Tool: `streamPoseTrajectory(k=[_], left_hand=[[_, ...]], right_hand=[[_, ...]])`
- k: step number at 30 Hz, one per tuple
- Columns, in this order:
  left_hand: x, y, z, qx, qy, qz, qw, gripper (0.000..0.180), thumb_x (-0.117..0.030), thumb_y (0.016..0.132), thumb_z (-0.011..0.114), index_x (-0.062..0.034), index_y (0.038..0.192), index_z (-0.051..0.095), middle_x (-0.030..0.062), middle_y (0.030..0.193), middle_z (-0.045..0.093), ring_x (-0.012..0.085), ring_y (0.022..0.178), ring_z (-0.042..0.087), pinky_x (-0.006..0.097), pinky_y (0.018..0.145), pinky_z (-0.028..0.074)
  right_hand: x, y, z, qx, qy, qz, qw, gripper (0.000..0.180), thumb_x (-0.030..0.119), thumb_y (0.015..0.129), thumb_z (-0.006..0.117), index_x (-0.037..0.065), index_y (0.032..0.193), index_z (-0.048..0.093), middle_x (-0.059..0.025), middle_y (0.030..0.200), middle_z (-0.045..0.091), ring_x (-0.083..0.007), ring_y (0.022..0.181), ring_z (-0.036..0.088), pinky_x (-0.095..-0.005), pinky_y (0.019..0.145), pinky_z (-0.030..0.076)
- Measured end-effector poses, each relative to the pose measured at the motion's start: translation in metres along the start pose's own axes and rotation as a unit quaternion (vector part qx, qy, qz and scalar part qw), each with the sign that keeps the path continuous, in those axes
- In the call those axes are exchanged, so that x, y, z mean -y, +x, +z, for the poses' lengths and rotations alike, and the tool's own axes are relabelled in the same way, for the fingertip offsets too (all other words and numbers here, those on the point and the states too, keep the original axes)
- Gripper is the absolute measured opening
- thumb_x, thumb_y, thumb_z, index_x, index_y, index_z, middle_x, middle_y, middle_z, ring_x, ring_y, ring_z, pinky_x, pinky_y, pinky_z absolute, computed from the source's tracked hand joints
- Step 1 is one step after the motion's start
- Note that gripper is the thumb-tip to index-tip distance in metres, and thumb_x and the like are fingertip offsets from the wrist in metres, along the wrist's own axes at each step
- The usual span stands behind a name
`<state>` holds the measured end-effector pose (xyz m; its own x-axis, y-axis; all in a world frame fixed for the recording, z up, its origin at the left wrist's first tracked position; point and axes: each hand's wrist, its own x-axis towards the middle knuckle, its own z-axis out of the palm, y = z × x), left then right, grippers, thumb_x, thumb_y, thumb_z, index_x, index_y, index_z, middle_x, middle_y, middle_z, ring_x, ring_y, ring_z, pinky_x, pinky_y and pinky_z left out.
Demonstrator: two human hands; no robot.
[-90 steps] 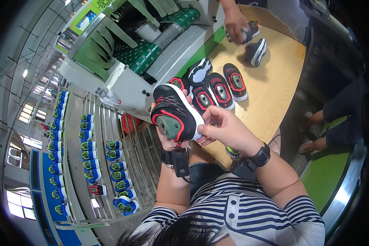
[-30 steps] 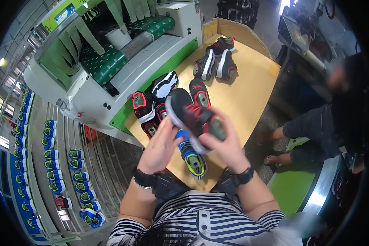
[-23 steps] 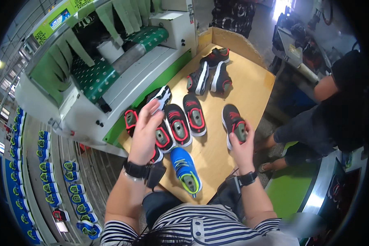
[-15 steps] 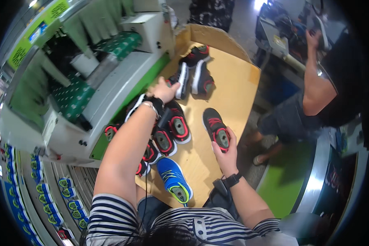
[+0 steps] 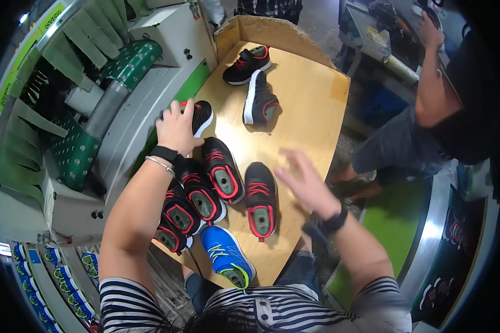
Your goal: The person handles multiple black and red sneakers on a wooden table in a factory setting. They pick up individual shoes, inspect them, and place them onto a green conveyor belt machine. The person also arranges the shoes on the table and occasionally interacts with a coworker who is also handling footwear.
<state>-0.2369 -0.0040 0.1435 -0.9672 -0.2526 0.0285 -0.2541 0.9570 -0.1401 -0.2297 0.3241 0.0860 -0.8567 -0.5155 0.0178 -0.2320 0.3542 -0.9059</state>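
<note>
My left hand (image 5: pixel 176 129) reaches forward and lies on a black shoe with a white sole (image 5: pixel 201 116) at the left edge of the wooden table (image 5: pixel 305 105). My right hand (image 5: pixel 305 180) hovers open and blurred over the table, to the right of a black and red shoe (image 5: pixel 260 200) lying sole-opening up. Several more black and red shoes (image 5: pixel 197 191) lie in a row near my left forearm. A blue shoe (image 5: pixel 225 255) sits at the near edge.
Two more black shoes (image 5: pixel 254 83) lie at the far end of the table. A grey and green machine with a studded roller (image 5: pixel 103 105) stands along the left. Another person (image 5: pixel 439 105) stands at the right. Racks of blue shoes (image 5: pixel 44 277) run below left.
The black and red shoe I held in both hands now lies on the table. My right hand has let go and lifted away; my left hand has settled on the white-soled shoe.
</note>
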Motion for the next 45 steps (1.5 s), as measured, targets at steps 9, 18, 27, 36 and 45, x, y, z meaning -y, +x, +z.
streamPoseTrajectory(k=[9, 18, 27, 36, 45], left_hand=[[0.024, -0.051, -0.036, -0.003, -0.33, -0.016, 0.944, 0.058, -0.023, 0.099, 0.069, -0.0004, 0.148, 0.047, 0.0155, 0.113, 0.069, 0.0183, 0.076, 0.067, 0.035, 0.065, 0.053], [-0.04, -0.135, -0.062, 0.039, -0.682, -0.063, 0.727, 0.067, -0.042, 0.109, 0.053, 0.0019, 0.156, 0.036, 0.018, 0.15, 0.051, 0.0227, 0.135, 0.053, 0.036, 0.111, 0.044], [-0.017, -0.155, -0.075, 0.147, -0.976, 0.036, 0.159, 0.084, -0.075, 0.102, 0.025, -0.0099, 0.153, 0.043, 0.0164, 0.141, 0.059, 0.0342, 0.114, 0.066, 0.044, 0.084, 0.059], [0.177, -0.114, -0.075, -0.156, -0.949, -0.088, 0.259, 0.096, -0.074, 0.102, 0.019, 0.0096, 0.143, 0.043, 0.0283, 0.144, 0.054, 0.043, 0.126, 0.059, 0.047, 0.099, 0.055], [0.194, -0.159, -0.046, -0.186, -0.968, -0.043, 0.162, 0.078, -0.06, 0.108, 0.029, 0.0051, 0.149, 0.037, 0.03, 0.151, 0.047, 0.0395, 0.139, 0.052, 0.05, 0.114, 0.047]], right_hand=[[-0.026, 0.205, 0.045, -0.165, 0.023, 0.199, 0.966, 0.104, 0.05, 0.071, 0.09, -0.006, 0.139, 0.036, -0.026, 0.134, 0.053, -0.0353, 0.117, 0.063, -0.0462, 0.086, 0.06], [0.056, 0.068, 0.009, -0.083, 0.159, 0.021, 0.984, 0.088, 0.036, 0.084, 0.086, 0.002, 0.144, 0.032, -0.0162, 0.115, 0.062, -0.0182, 0.089, 0.066, -0.0309, 0.069, 0.055], [0.06, -0.074, 0.045, 0.004, 0.0, -0.081, 0.997, 0.084, 0.035, 0.085, 0.082, 0.009, 0.155, 0.042, -0.0262, 0.166, 0.02, -0.0455, 0.151, 0.027, -0.051, 0.122, 0.029], [0.026, -0.106, 0.096, -0.1, -0.016, -0.057, 0.993, 0.097, 0.0, 0.076, 0.083, 0.007, 0.158, 0.033, -0.0232, 0.163, 0.03, -0.0393, 0.148, 0.038, -0.0449, 0.119, 0.036], [0.038, -0.059, 0.007, -0.189, 0.166, -0.001, 0.968, 0.062, 0.003, 0.087, 0.07, 0.004, 0.144, 0.046, -0.0111, 0.143, 0.048, -0.0223, 0.131, 0.047, -0.0348, 0.114, 0.036]])
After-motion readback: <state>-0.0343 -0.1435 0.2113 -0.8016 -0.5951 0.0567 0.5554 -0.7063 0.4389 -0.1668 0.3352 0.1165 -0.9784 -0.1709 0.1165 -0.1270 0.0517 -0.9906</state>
